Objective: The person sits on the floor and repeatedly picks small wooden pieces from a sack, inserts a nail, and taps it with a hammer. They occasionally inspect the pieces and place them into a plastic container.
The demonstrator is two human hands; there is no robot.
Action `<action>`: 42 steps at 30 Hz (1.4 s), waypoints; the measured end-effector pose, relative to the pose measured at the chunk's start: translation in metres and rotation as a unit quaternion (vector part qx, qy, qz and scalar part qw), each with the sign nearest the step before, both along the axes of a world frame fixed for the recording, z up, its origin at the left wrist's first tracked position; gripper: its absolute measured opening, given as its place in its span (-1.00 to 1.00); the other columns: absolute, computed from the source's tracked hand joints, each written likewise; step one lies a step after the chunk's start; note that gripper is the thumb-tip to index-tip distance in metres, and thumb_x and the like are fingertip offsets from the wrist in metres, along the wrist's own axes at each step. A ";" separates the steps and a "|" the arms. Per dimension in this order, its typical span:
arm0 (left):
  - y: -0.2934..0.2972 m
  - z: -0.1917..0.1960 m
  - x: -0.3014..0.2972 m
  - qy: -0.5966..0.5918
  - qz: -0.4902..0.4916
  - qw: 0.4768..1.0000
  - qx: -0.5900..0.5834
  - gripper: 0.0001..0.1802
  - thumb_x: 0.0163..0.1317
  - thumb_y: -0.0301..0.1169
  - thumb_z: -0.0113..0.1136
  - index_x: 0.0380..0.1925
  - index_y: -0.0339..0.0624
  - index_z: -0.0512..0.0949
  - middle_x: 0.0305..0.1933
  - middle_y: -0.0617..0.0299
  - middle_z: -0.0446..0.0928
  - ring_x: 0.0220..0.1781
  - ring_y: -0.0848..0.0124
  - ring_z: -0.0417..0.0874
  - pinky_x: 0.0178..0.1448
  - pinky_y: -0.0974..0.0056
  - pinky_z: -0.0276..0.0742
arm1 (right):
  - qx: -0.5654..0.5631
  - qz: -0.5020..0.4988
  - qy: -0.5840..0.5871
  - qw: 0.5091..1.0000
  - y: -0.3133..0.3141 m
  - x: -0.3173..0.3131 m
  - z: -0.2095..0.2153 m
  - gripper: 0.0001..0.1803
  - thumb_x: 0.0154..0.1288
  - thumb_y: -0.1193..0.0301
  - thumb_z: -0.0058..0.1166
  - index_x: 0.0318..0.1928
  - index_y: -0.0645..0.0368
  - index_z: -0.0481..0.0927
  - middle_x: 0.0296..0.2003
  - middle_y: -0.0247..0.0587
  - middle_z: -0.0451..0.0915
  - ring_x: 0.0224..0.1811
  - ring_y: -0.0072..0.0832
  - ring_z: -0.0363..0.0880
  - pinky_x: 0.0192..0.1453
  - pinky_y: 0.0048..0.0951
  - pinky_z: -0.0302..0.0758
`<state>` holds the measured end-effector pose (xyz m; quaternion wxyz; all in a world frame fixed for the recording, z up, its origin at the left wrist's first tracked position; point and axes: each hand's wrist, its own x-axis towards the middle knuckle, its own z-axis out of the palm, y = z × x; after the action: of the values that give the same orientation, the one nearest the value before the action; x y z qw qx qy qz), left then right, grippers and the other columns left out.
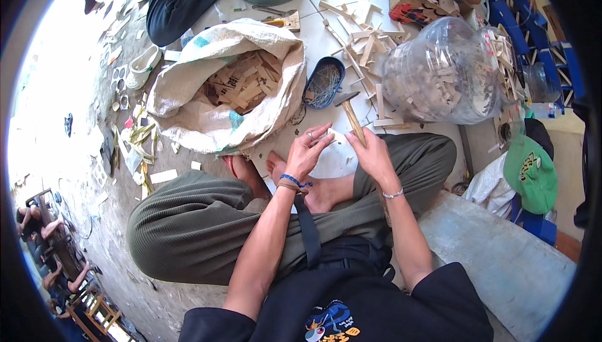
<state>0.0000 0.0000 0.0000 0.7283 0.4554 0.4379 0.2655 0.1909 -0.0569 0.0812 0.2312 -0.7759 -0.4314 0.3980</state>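
The right hand [375, 152] grips a hammer [351, 116] by its handle, head up, above the crossed feet. The left hand [307, 152] pinches a small pale piece just beside it. Ahead, close in, stand a sack [188, 91] of wood offcuts, a blue nail tray [324, 82] and a clear jug [439, 72]; little bare floor [332, 35] lies between, strewn with sticks.

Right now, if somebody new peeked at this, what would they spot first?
Probably the big white woven sack full of small wooden pieces, lying open on the floor at the upper left. Next, the huge clear plastic jug of wood bits at the upper right. In the middle, the right hand grips a wooden-handled hammer beside the left hand.
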 end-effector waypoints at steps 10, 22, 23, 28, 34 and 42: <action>-0.003 0.000 0.002 -0.019 -0.023 1.000 0.001 -0.53 0.44 -0.32 0.40 0.29 -0.23 0.64 0.23 0.23 0.67 0.19 0.50 0.63 0.29 0.37 0.58 | 0.061 -0.011 0.013 0.998 -0.022 0.007 0.002 -0.54 0.49 0.09 0.25 0.06 0.28 0.67 -0.40 0.11 0.70 -0.30 0.02 0.75 -0.20 -0.13 0.58; -0.003 -0.013 0.001 -0.003 -0.057 0.997 0.060 -0.56 0.46 -0.37 0.38 0.30 -0.20 0.64 0.12 0.25 0.74 0.14 0.50 0.68 0.25 0.33 0.60 | -0.094 -0.041 0.194 0.976 0.011 0.009 -0.015 -0.51 0.45 -0.02 0.29 -0.05 0.20 0.72 -0.54 -0.46 0.51 -0.60 -0.62 0.42 -0.53 -0.44 0.42; 0.001 -0.009 0.002 0.038 -0.065 0.995 0.068 -0.56 0.44 -0.37 0.39 0.28 -0.19 0.66 0.11 0.24 0.75 0.14 0.50 0.68 0.24 0.33 0.60 | -0.070 -0.047 0.210 0.974 0.007 0.010 -0.013 -0.56 0.46 0.00 0.30 -0.09 0.17 0.72 -0.53 -0.49 0.48 -0.62 -0.66 0.36 -0.56 -0.47 0.36; 0.004 0.043 0.008 0.071 -0.094 0.960 0.252 -0.49 0.32 -0.41 0.49 0.28 -0.08 0.66 0.18 0.12 0.73 0.10 0.39 0.76 0.15 0.22 0.71 | -0.066 -0.116 0.319 0.938 -0.002 0.016 0.005 -0.61 0.49 0.04 0.30 -0.02 0.11 0.66 -0.49 -0.50 0.49 -0.67 -0.68 0.32 -0.60 -0.54 0.30; 0.006 0.156 0.007 0.143 -0.080 0.907 0.387 -0.54 0.29 -0.41 0.48 0.21 -0.07 0.68 0.09 0.07 0.72 -0.03 0.12 0.80 0.02 0.16 0.72 | 0.040 -0.124 0.402 0.906 -0.015 0.019 0.084 -0.74 0.53 0.18 0.28 -0.03 0.09 0.64 -0.38 -0.43 0.67 -0.60 -0.75 0.40 -0.57 -0.63 0.31; -0.001 0.282 -0.008 0.179 -0.043 0.865 0.467 -0.54 0.26 -0.48 0.46 0.18 -0.02 0.68 -0.02 0.06 0.68 -0.03 0.12 0.75 0.05 0.09 0.66 | 0.093 -0.152 0.499 0.848 -0.017 -0.010 0.167 -0.77 0.56 0.21 0.26 0.01 0.06 0.62 -0.46 -0.56 0.46 -0.54 -0.80 0.37 -0.53 -0.67 0.29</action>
<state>-0.0078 -0.0010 0.2821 0.3501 0.8006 0.3649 0.3213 0.1808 -0.0740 0.2478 0.5441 -0.5039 -0.1692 0.6492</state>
